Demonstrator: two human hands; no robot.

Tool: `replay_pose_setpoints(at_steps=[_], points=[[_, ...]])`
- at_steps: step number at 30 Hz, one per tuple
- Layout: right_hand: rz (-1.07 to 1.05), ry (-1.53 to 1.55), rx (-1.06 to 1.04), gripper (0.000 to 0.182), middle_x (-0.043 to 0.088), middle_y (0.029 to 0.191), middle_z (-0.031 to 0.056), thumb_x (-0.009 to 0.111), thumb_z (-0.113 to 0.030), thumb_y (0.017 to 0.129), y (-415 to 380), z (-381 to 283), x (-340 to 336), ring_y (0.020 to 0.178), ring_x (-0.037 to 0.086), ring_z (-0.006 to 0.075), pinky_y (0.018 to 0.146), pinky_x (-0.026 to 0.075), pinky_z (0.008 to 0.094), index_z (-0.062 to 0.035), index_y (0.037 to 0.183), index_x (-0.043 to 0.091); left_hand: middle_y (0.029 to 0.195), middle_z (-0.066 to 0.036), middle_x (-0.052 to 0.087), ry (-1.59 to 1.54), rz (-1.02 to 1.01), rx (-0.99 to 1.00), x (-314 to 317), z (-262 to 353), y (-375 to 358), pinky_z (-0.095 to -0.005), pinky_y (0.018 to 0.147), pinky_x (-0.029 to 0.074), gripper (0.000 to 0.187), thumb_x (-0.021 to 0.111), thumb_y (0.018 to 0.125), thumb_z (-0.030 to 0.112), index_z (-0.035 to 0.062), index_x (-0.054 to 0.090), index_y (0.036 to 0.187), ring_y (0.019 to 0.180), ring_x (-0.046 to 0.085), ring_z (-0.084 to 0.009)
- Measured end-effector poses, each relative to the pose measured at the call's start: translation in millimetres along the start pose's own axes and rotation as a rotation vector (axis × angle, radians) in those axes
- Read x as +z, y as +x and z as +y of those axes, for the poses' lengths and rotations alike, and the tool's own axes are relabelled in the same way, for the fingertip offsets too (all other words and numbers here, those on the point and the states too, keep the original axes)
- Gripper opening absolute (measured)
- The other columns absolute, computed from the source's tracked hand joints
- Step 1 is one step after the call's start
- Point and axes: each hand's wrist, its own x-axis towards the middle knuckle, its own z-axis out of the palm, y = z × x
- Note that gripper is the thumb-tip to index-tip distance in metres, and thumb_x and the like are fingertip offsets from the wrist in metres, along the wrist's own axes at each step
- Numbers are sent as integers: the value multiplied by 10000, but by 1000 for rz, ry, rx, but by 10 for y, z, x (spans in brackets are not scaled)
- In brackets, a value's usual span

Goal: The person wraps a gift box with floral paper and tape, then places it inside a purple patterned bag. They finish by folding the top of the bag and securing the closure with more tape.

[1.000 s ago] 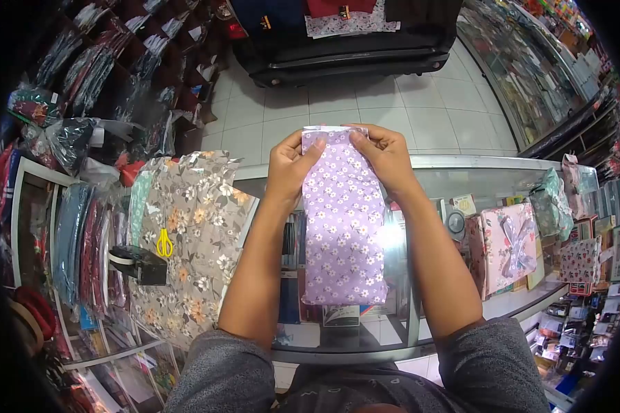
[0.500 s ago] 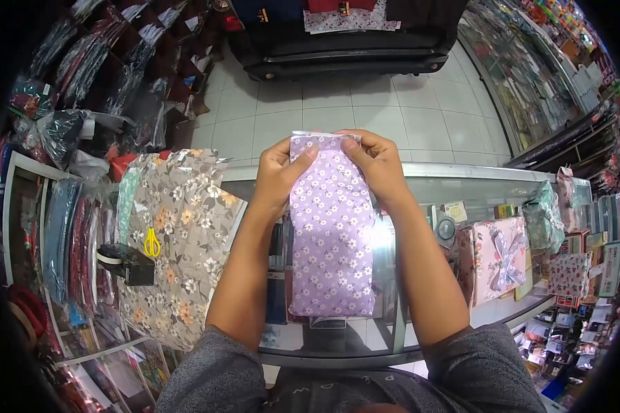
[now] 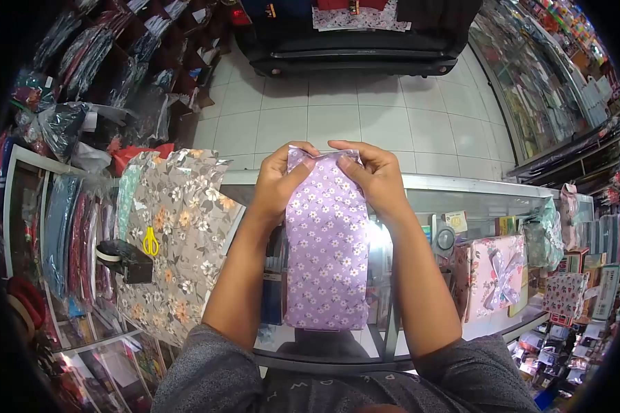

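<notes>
A long, flat piece of purple wrapping paper printed with white daisies hangs over the glass counter, its far end held up between both hands. My left hand pinches the far left corner, thumb on the near face and fingers behind. On the far right corner, my right hand grips in the same way. Between the two thumbs the top edge dips and parts slightly, like the mouth of a paper bag. What may be inside it is hidden.
Grey floral wrapping paper lies left on the counter, bearing yellow scissors and a black tape dispenser. Right are a pink floral gift box with a ribbon and a green wrapped parcel. Beyond the glass counter is a tiled floor.
The purple paper has come slightly nearer to me. Its top edge, flat before, now dips and gapes between my thumbs. The camera view has shifted a little.
</notes>
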Motion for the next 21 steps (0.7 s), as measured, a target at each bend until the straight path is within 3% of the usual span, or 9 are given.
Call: replay_pose_setpoints(at_steps=[7,10,12,13,15,19,21], points=[[35,23,-12,287,739,1030,58,697,28,950,-7,-24,34,873,633,75,779,510,221,6,1233,743,1042,-81,710,-45,39,-15,90,83,-43,-250,776,537,273,670,981,60,13,646,1249,905,669,-96],[31,25,28,221,732,1000,55,685,46,949,14,11,13,859,627,75,762,503,221,4,1152,760,1033,-79,707,-111,77,23,90,53,-38,-249,780,539,244,675,959,13,2,673,1203,898,664,-99],[16,35,13,173,721,964,49,669,79,935,5,-4,20,823,606,72,729,485,218,0,1059,760,1001,-85,699,-23,11,191,-3,-43,-3,-258,807,537,144,645,918,-64,0,685,1041,902,652,-109],[15,34,16,173,721,964,49,669,79,935,7,6,19,823,606,72,729,485,218,0,1059,760,1001,-85,699,-24,13,190,-12,-52,1,-258,807,537,144,645,918,-64,0,685,1041,902,652,-109],[26,-5,-12,169,716,950,51,652,112,913,15,31,12,793,587,68,704,464,213,2,997,749,984,-94,691,-95,-90,227,-12,-47,6,-267,853,525,145,602,875,-119,23,634,865,922,642,-130],[38,-18,-2,179,713,927,49,641,133,893,8,41,10,779,584,74,701,461,215,4,960,746,995,-112,693,-180,-105,133,6,-16,-15,-283,884,517,177,580,858,-129,47,582,861,945,643,-148],[81,-56,-32,187,721,912,59,632,141,875,1,37,25,787,601,83,705,462,216,6,929,750,998,-117,693,-240,-118,82,42,43,-53,-279,863,532,176,585,868,-114,47,584,939,928,647,-155]])
